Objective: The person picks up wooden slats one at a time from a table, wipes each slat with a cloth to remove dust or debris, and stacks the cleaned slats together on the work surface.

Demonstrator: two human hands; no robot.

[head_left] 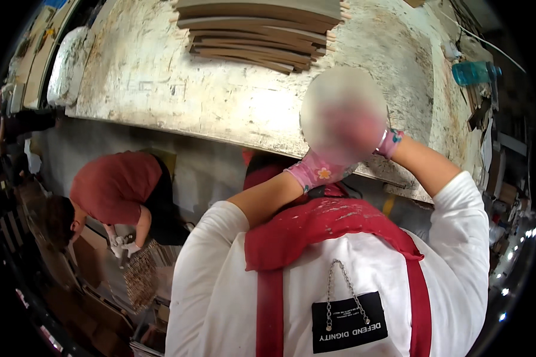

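Pink gloves with a flower pattern cover both of my hands, which are close together at the near edge of the worktable (220, 95). My left hand (323, 171) reaches in from below, its wrist and the back of its glove in sight. My right hand (389, 143) comes from the right, with little more than its glove cuff showing. A pale blurred oval hides the fingers of both, so whatever they may hold cannot be made out. Beyond them on the table lies a stack of thin, slightly curved brown boards (256, 38).
To the left, a co-worker (116, 184) in a red top bends over with gloved hands near a brown textured piece (140, 276). A plastic-wrapped bundle (68, 68) sits at the table's left end. A teal bottle (475, 73) lies at the far right.
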